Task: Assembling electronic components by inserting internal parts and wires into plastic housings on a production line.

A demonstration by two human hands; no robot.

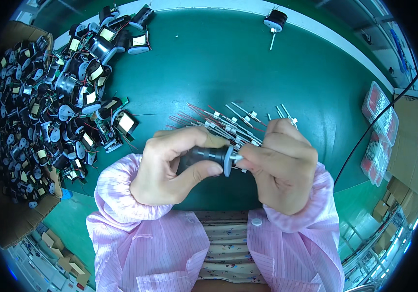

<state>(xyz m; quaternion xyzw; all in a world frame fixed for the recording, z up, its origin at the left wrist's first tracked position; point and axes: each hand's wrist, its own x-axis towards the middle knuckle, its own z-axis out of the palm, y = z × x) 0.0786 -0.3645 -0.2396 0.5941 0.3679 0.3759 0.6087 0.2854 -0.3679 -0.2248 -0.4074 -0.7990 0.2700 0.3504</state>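
My left hand (160, 170) grips a black cylindrical part with a grey end cap (227, 161) between thumb and fingers. The part lies sideways, its cap facing right. My right hand (287, 170) is closed in a pinch at the cap, on a small white connector (237, 158) that touches or enters it; the fingertips hide most of it. Beyond both hands lies a loose bundle of thin red and white wires with white connectors (223, 127). A few more wired connectors (287, 115) lie just past my right hand.
Many similar black parts pile up at the left, spilling from a cardboard box (12, 221) onto the green table (189, 63). One black part with a white connector (275, 20) stands at the far edge. Clear plastic boxes (381, 114) sit at right, near a black cable (360, 141).
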